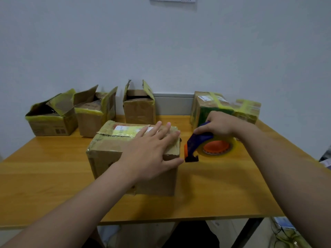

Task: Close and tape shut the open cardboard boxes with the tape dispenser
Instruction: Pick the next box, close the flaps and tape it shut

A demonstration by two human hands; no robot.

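Observation:
A closed cardboard box (107, 151) stands in the middle of the wooden table (215, 194). My left hand (152, 149) lies flat on its top near the right edge, fingers straight and spread. Just right of the box my right hand (218, 125) grips the purple handle of the tape dispenser (206, 145), which holds an orange-cored roll of clear tape and rests on the table. Three open boxes stand at the back: one at the far left (52, 119), one beside it (95, 115), one in the centre (138, 108).
Two taped boxes (209, 104) (249, 110) stand at the back right, behind my right hand. A white wall rises behind the table. The table's front edge runs below my forearms, with a dark table leg (247, 231) and clutter on the floor at lower right.

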